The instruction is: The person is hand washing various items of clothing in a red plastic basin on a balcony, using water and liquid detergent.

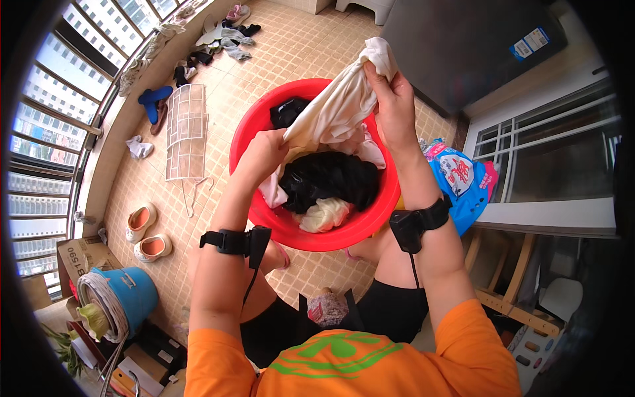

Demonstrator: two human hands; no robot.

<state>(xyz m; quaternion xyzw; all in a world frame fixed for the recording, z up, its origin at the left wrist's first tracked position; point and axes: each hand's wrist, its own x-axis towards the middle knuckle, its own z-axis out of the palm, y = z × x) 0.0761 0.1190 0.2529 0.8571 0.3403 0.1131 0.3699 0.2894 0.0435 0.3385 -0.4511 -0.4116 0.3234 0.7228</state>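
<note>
A white cloth garment (337, 106) is stretched between my two hands above a red plastic basin (327, 241). My left hand (265, 149) pinches its lower left end near the basin's left side. Higher up, at the basin's upper right, my right hand (394, 106) grips the bunched upper end. Inside the basin lie a dark wet garment (330, 181), a pale yellow cloth (325, 215) and a light pink cloth (274, 192). Another black item (289, 112) rests by the far left wall of the basin, partly behind the stretched garment.
Beige floor tiles surround the basin. Left are mesh filter panels (186, 131), cream clogs (141, 222), scattered socks (235, 44) and a blue bucket (141, 295). A blue printed bag (459, 183) stands right, beside a glazed white-framed door (545, 149). A dark appliance (461, 49) stands upper right.
</note>
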